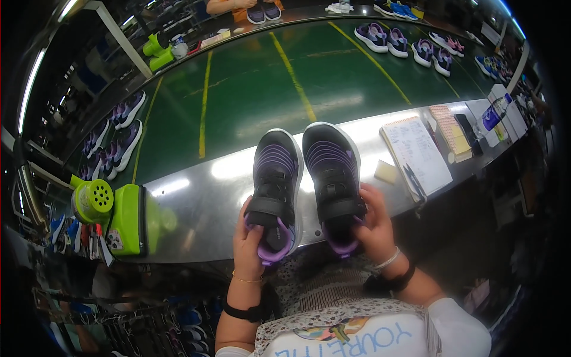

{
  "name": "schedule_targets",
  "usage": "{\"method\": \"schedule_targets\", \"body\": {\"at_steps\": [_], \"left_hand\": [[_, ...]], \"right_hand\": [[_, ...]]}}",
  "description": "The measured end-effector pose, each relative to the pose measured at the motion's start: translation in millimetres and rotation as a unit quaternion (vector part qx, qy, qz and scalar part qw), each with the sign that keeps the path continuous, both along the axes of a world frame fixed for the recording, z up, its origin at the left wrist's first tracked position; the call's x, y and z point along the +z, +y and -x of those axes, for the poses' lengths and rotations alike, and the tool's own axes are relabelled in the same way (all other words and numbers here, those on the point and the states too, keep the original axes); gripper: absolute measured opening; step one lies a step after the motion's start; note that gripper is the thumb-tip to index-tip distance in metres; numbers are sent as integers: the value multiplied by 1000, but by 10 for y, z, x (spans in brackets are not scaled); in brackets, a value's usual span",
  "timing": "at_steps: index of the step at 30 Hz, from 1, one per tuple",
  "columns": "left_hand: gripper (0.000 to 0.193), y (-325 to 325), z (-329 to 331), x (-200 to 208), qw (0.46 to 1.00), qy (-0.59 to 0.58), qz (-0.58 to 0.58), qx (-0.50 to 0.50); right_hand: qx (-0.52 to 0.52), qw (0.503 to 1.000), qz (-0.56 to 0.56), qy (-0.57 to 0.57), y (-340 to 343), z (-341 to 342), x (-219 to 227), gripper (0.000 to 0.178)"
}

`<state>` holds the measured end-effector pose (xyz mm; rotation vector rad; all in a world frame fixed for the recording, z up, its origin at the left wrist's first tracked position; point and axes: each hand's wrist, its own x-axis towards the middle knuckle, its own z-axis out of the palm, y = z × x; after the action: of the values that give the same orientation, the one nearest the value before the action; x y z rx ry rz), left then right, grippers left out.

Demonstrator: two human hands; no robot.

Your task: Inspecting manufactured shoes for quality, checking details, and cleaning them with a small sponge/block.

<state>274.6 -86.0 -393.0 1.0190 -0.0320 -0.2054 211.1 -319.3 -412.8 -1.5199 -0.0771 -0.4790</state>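
Note:
Side by side in front of me are two black sneakers with purple stripes and white soles, toes pointing away. My left hand (247, 241) grips the left sneaker (275, 181) at its heel, with the thumb inside the purple-lined opening. The right sneaker (331, 172) is held by my right hand (376, 229) at its heel collar, fingers along the outer side. Both shoes are over the shiny metal ledge (226, 178); whether their soles touch it I cannot tell.
Beyond the ledge runs a green conveyor belt (238, 89) with yellow lines, carrying sneakers (380, 37) at right and more shoes (122, 146) at left. A bright green device (126, 217) stands left. At right lie a notebook (416, 156) and thread snips (414, 180). Across the belt a person's hand (242, 3) touches shoes.

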Motion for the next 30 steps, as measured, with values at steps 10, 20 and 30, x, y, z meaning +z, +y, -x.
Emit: {"method": "schedule_targets", "body": {"at_steps": [10,20,30], "left_hand": [[49,-404,-193,586,951,-225,-213,18],[20,-797,-45,73,977,-41,-139,-157],[23,-829,-101,-197,946,-15,-316,-73]], "right_hand": [[229,971,73,-21,-78,151,119,61],[-118,779,612,71,-952,-256,106,46],[-43,832,534,145,-755,-470,-65,39]]}}
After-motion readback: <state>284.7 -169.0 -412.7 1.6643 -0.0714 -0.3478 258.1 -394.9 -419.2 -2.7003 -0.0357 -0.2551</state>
